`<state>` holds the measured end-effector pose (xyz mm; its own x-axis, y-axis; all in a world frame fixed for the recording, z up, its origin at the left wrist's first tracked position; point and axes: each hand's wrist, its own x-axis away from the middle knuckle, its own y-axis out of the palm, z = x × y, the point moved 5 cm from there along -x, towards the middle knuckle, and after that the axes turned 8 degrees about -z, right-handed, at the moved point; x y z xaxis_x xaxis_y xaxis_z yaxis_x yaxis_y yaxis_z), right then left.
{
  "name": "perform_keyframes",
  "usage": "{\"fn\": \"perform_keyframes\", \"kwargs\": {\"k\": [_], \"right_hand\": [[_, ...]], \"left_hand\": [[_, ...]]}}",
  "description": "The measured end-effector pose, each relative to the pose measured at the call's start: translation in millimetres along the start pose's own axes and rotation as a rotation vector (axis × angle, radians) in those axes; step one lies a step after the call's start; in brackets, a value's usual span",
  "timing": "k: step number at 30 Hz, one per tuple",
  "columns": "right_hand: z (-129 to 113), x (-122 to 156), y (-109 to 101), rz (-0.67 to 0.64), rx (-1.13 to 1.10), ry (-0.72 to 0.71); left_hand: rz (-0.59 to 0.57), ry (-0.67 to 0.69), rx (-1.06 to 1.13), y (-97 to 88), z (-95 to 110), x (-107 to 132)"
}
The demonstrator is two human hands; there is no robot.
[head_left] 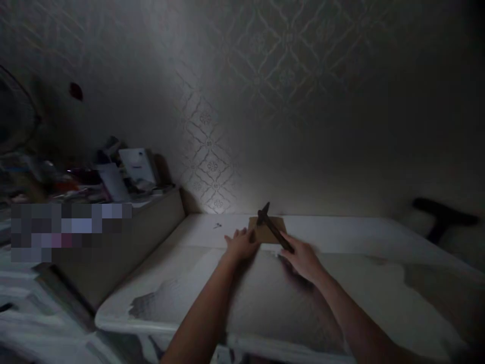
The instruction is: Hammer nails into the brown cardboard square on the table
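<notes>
My right hand (pixel 302 256) is wrapped round the handle of a hammer (pixel 276 231). The hammer slants up and to the left, its head over a flat brown piece of board (pixel 265 235) on the white table (pixel 329 235). My left hand (pixel 241 244) lies beside the board's left edge with its fingers spread, the nearest ones touching or overlapping that edge. A few small dark pieces, perhaps nails (pixel 217 225), are on the table to the left of that hand. The picture is dim, and fine detail at the fingertips is hard to make out.
A cabinet (pixel 151 227) stands to the left, with a white box (pixel 137 164) and mixed items on top. Patterned wallpaper (pixel 212 151) rises behind the table. At the right is a dark T-shaped object (pixel 443 215). A round mirror-like frame (pixel 17 111) shows far left.
</notes>
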<state>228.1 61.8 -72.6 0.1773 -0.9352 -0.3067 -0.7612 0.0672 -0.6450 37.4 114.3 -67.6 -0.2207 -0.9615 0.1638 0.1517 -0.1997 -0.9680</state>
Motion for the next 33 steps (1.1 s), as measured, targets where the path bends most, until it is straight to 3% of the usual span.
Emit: {"fn": "perform_keyframes", "kwargs": {"k": [11, 33], "right_hand": [[0.5, 0.1, -0.2, -0.019, 0.008, 0.046], [2.4, -0.8, 1.4, -0.006, -0.021, 0.004]], "left_hand": [[-0.007, -0.011, -0.017, 0.3, -0.6, -0.1], [-0.018, -0.02, -0.02, 0.8, -1.1, -0.6]]}}
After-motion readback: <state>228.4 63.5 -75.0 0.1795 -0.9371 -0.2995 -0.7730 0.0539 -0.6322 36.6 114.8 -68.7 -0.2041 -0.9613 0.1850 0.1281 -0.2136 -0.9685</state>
